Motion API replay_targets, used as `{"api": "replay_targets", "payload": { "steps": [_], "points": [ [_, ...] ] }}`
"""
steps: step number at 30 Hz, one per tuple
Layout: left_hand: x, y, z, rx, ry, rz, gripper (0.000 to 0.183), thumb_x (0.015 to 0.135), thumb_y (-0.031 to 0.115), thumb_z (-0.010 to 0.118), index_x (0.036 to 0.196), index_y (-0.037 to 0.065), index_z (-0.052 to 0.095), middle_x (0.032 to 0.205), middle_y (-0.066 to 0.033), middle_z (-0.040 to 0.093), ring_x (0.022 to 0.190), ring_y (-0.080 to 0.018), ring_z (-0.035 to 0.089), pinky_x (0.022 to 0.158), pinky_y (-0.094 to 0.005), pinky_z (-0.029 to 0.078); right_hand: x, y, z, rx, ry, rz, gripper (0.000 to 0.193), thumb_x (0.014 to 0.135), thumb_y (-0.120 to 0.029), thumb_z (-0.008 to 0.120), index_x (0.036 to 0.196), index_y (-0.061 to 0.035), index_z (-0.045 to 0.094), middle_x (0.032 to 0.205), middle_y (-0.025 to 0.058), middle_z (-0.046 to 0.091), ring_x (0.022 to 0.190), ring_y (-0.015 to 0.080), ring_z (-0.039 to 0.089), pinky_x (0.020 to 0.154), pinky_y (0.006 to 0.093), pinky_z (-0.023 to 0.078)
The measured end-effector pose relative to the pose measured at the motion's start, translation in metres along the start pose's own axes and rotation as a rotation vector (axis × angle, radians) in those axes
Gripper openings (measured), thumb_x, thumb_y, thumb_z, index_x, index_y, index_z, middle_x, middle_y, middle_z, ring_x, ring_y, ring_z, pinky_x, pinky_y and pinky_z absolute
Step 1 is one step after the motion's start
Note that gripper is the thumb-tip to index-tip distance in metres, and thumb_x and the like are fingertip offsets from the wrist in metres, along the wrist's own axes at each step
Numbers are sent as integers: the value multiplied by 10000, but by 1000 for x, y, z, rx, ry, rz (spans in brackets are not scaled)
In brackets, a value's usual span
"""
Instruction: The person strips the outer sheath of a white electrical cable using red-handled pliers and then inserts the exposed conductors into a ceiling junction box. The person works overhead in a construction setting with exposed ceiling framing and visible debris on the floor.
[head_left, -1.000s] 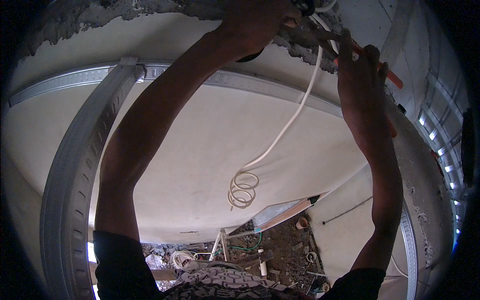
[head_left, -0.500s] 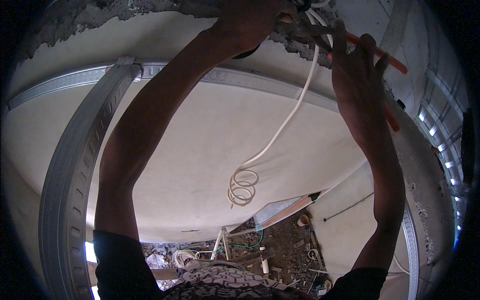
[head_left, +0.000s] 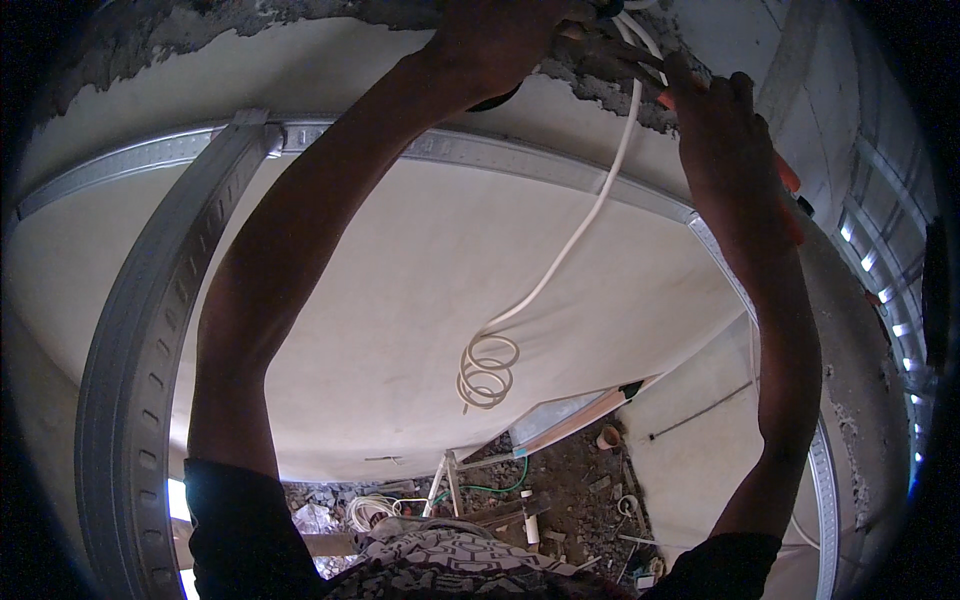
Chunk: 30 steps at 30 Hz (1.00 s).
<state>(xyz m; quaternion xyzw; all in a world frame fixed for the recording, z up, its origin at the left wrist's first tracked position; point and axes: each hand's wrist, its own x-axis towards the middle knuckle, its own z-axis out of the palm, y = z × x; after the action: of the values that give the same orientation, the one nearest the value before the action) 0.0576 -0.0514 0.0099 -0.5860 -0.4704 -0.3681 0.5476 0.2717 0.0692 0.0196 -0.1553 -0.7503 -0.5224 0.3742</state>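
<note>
High up at the top of the view, my right hand [head_left: 725,135] is closed round a pair of pliers with orange-red handles [head_left: 788,173]. Their dark jaws [head_left: 635,62] point left, toward the fingers of my left hand [head_left: 505,45], beside a white cable [head_left: 622,150]. My left fingers are bent together near a small dark piece at the upper edge; what they grip is hidden. From there the cable hangs down past the wall and ends in loose coils [head_left: 487,375].
A metal channel [head_left: 150,330] stands on the left, joined to a metal rail [head_left: 480,155] across the pale wall panel. Broken rough plaster runs along the top. Far below lie rubble, a coil of white cable [head_left: 368,512], a bucket [head_left: 608,437] and a stepladder-like frame [head_left: 447,480].
The pliers' handles, spread wide before, are now drawn together in my right hand. That hand has shifted slightly right and down; my left arm has hardly moved.
</note>
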Motion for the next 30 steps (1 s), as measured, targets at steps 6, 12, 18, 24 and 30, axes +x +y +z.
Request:
{"api": "replay_targets", "payload": {
  "steps": [6,12,18,24,30],
  "points": [
    [1,-1,4,-17,2,-6,176,738,68,668,900,84,734,841,-154,689,840,-339,665,754,-473,522,6,27,-5,641,-179,-102,231,949,-141,597,1166,-69,629,811,152,647,815,276,667,644,427,555],
    [-3,-8,8,7,85,35,273,752,69,659,1011,78,745,888,-166,698,873,-339,665,770,-475,522,24,32,-26,1140,-748,143,406,960,-454,593,1092,-79,675,686,48,563,596,145,616,564,325,529],
    [-1,-4,0,47,-28,9,254,780,65,647,1019,57,733,918,-155,697,895,-322,661,803,-460,520,25,37,-24,1242,-782,116,421,937,-458,624,1093,-69,667,676,35,563,590,140,613,572,309,537],
    [-4,-1,-8,293,145,257,115,793,133,665,888,84,708,983,-91,677,1075,-307,597,875,-438,505,24,39,-16,1204,-704,76,393,934,-429,639,1078,-64,661,670,45,594,588,142,627,585,307,548],
    [6,-17,-3,240,286,449,113,752,169,708,840,97,706,991,-52,671,1085,-298,560,966,-442,468,27,41,-14,1179,-747,55,417,917,-448,649,1081,-64,659,707,56,624,615,154,649,601,320,557]
  ]
}}
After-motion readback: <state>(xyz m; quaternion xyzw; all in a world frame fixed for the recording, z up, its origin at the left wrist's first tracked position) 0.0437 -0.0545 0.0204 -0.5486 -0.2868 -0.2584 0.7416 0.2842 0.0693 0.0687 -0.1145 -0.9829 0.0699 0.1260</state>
